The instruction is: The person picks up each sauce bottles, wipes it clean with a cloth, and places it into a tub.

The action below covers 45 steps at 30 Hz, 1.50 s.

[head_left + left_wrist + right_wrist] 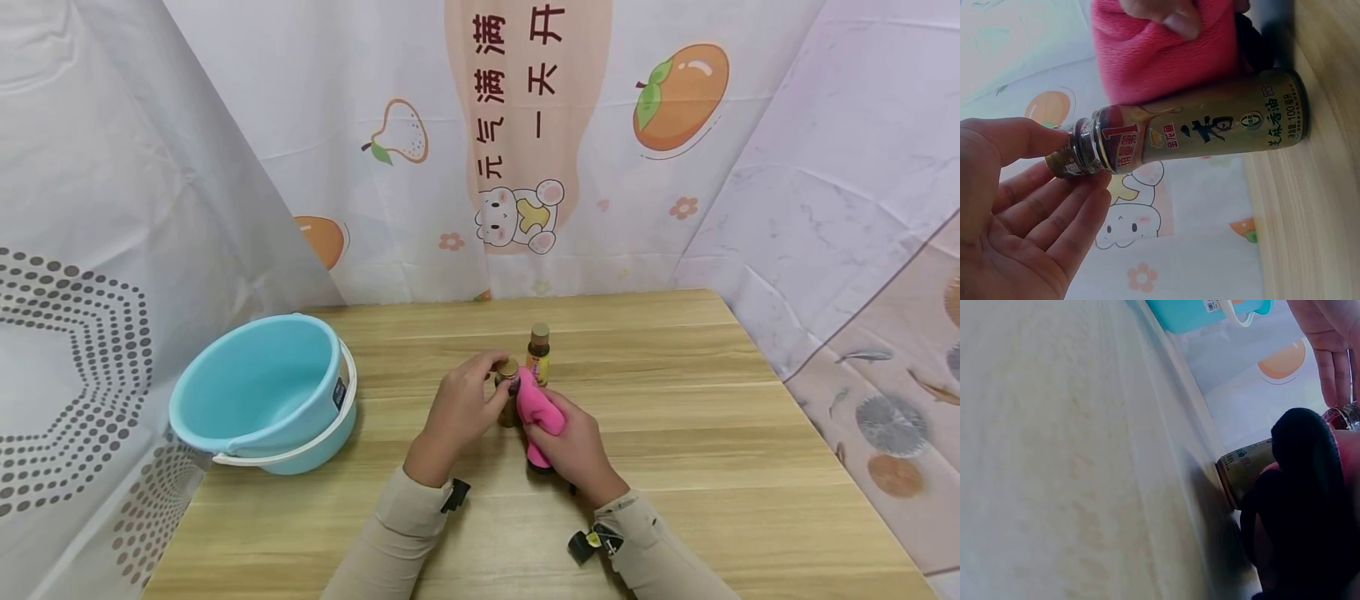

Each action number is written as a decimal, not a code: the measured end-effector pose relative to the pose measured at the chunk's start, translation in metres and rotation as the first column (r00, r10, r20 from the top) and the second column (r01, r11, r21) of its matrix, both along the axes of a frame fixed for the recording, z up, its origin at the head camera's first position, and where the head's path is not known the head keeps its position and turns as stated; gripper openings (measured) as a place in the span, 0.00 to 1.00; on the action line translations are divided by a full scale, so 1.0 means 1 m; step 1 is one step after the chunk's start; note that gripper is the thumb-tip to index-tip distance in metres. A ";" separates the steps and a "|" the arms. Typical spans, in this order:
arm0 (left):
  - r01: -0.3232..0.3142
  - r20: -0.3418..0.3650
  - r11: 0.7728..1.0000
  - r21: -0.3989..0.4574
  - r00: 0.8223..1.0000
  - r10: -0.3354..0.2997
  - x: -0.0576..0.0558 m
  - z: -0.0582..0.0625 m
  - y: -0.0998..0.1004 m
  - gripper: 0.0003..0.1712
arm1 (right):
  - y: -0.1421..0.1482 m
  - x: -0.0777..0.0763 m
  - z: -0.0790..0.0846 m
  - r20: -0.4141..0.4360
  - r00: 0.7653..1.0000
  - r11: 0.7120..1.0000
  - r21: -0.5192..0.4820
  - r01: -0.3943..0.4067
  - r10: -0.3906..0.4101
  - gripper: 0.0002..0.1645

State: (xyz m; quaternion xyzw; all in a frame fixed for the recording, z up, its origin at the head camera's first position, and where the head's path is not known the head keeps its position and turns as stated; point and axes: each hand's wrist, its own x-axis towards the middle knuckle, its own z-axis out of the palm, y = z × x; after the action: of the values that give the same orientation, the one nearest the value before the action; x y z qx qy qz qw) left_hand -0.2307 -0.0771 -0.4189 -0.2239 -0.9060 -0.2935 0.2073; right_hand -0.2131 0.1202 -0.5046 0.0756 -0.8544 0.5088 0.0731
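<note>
Head: centre frame, left hand (pixel 459 404) pinches bottle (pixel 509 414) by cap (pixel 508 367); right hand (pixel 576 440) grips pink cloth (pixel 537 408). Left wrist: cloth against bottle, upper centre; step appears to be wiping. Right wrist: bottle base (pixel 1229 482), right of centre; next stroke likely requires steady cap.

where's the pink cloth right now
In the head view, the pink cloth is just right of centre, held in the right hand, beside the bottle whose cap the left hand pinches.

It's booth-like; printed cloths (pixel 315 117) screen the table (pixel 690 433).
</note>
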 end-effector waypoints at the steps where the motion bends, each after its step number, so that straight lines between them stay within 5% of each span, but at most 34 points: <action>1: 0.000 0.002 1.000 0.001 1.000 0.000 0.000 0.000 0.000 0.19 | 0.000 0.000 0.000 0.013 1.000 1.000 0.007 0.001 -0.002 0.31; 9: -0.012 -0.004 1.000 0.013 1.000 0.012 0.002 -0.001 -0.002 0.20 | 0.000 -0.002 -0.003 0.092 0.996 0.999 0.041 0.000 -0.003 0.31; 20: -0.059 -0.040 0.997 0.043 0.997 0.060 0.001 -0.006 0.000 0.21 | -0.002 -0.001 -0.006 0.076 0.997 1.000 0.010 0.017 -0.018 0.30; 36: -0.015 -0.066 1.000 0.008 0.998 0.015 0.000 -0.002 0.000 0.18 | 0.000 0.002 0.004 -0.187 0.982 0.985 -0.172 -0.021 -0.011 0.32; 45: -0.006 -0.047 1.000 0.000 0.999 0.006 -0.001 -0.002 0.001 0.19 | 0.001 0.000 0.007 -0.255 0.967 0.991 -0.121 -0.055 0.023 0.35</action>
State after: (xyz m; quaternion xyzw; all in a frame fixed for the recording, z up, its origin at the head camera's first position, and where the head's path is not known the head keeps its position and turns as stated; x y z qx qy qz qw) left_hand -0.2318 -0.0764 -0.4211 -0.2280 -0.9015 -0.2877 0.2294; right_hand -0.2127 0.1212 -0.4980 0.1519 -0.8025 0.5496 0.1759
